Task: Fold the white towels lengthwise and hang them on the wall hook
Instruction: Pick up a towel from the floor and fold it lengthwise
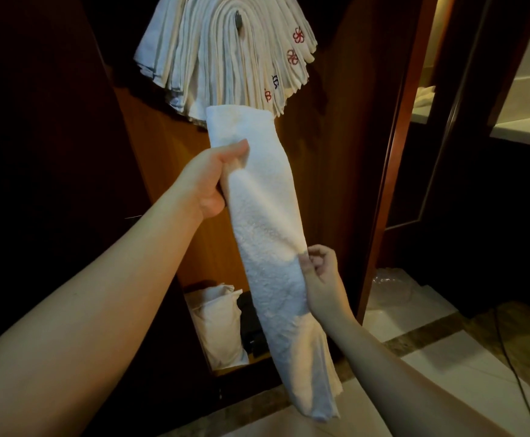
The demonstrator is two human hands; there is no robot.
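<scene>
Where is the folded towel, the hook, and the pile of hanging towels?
folded towel (267, 228), head view, middle of its front.
hook (238, 21), head view, its dark tip.
hanging towels (194, 55), head view, left-hand layers.

We are seeing a nubby, matt terry-cloth towel (267, 234), smoother embroidered cloths (226, 55), polished wood panelling (336, 137) and a glossy stone floor (446, 367).

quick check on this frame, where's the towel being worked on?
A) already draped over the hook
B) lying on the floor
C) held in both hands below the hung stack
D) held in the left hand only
C: the left hand grips the folded towel near its top and the right hand pinches its edge lower down, under the hung towels draped on the wall hook.
</scene>
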